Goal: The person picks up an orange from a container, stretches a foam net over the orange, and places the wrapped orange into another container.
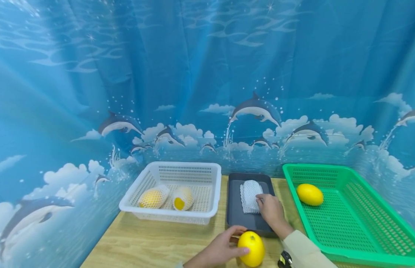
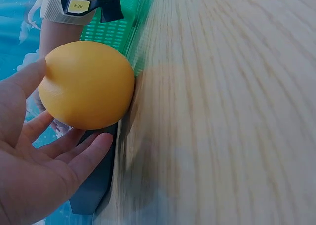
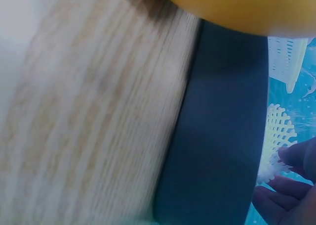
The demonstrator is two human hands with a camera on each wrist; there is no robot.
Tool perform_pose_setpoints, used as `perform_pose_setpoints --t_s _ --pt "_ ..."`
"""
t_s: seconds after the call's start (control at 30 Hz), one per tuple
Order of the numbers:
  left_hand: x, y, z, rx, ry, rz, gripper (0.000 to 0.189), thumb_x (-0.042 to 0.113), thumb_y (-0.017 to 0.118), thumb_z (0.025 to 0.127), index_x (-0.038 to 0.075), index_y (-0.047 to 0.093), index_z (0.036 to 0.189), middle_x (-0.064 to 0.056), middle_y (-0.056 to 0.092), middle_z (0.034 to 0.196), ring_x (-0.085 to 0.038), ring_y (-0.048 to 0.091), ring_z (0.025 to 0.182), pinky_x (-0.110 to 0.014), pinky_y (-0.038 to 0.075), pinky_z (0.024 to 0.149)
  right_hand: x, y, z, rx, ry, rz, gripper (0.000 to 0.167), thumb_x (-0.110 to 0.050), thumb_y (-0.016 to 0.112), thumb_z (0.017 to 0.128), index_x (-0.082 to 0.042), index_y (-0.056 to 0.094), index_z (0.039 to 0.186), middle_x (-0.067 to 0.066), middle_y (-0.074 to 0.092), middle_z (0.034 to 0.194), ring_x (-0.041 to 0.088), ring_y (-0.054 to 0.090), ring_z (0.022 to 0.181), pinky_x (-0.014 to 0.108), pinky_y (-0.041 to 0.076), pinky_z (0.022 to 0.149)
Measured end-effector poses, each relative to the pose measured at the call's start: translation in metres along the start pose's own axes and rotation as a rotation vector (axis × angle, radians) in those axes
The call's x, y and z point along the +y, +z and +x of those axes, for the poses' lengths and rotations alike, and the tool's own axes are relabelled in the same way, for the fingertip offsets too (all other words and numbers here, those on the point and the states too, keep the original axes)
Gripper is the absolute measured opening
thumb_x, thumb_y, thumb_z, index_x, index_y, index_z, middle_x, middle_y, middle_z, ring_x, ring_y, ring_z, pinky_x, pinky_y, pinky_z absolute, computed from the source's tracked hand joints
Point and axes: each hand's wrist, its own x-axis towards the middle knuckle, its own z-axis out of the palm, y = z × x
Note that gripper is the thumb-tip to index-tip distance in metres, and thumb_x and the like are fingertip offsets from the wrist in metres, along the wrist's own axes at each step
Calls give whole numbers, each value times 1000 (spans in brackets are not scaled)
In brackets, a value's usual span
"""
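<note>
My left hand (image 1: 223, 246) holds a smooth yellow melon (image 1: 253, 250) in front of the dark grey tray (image 1: 235, 219). In the left wrist view, the thumb lies against one side of the melon (image 2: 89, 84) and the other fingers sit under it. White foam net sleeves (image 1: 250, 191) lie flattened in the tray. Over their right edge, my right hand (image 1: 272, 212) pinches the netting between thumb and fingers. The right wrist view catches the netting (image 3: 277, 136) at those fingertips, partly hidden behind the tray's wall.
At the left, a white basket (image 1: 210, 214) contains two yellow melons in foam nets (image 1: 153, 198). On the right, a green basket (image 1: 341, 223) has one bare yellow melon (image 1: 309, 194) near its left wall. All stand on a wooden table (image 1: 153, 242) before a dolphin-printed curtain (image 1: 194, 74).
</note>
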Motion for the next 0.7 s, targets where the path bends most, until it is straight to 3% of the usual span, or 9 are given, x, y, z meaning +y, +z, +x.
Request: perform_pose_setpoints --t_s 0.33,0.5,0.7 --pt "3 0 2 100 108 94 42 23 66 94 6 55 130 -12 60 127 -20 61 109 -27 54 88 -3 -5 -2 97 -13 52 14 -6 68 87 1 75 97 17 73 93 37 68 85 51 55 72" --pt "14 1 8 167 92 88 45 27 64 95 4 55 132 -15 61 127 -21 62 107 -30 55 88 -5 -6 -3 149 -3 75 16 -7 68 88 2 74 100 18 73 92 37 68 83 51 54 71" --pt "19 1 18 199 106 58 45 28 63 95 1 56 131 -17 63 123 -23 64 106 -31 56 86 -5 -6 -5 230 -39 99 16 -5 71 86 2 74 100 18 72 97 37 69 82 51 55 69"
